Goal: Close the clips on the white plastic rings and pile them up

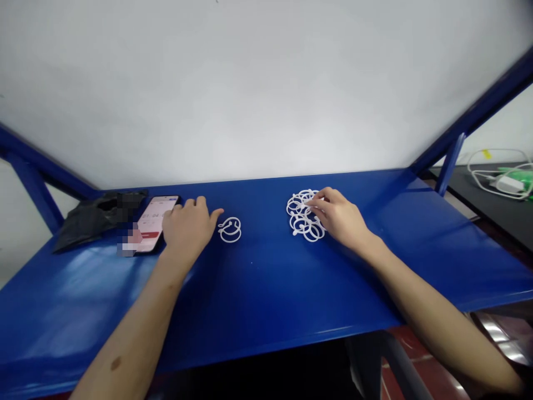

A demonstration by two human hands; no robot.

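Observation:
On the blue table lies a pile of white curtain rings (306,222), thin loops with small knobs on them. My right hand (335,214) is at the pile's right side, thumb and fingertips pinched on a ring there. The fingers partly cover that ring, and I cannot tell if it is lifted off the others. Left of the pile, a few rings of the same kind (230,233) lie together, overlapping. My left hand (187,225) is just left of these few, palm down, its thumb spread towards them, holding nothing.
A phone (152,228) with its screen lit lies left of my left hand, by a black plastic bag (89,219). A white wall (266,94) rises behind the blue table (266,300). Blue braces slope up at both sides. A white cable and charger (510,183) lie on a dark surface at right.

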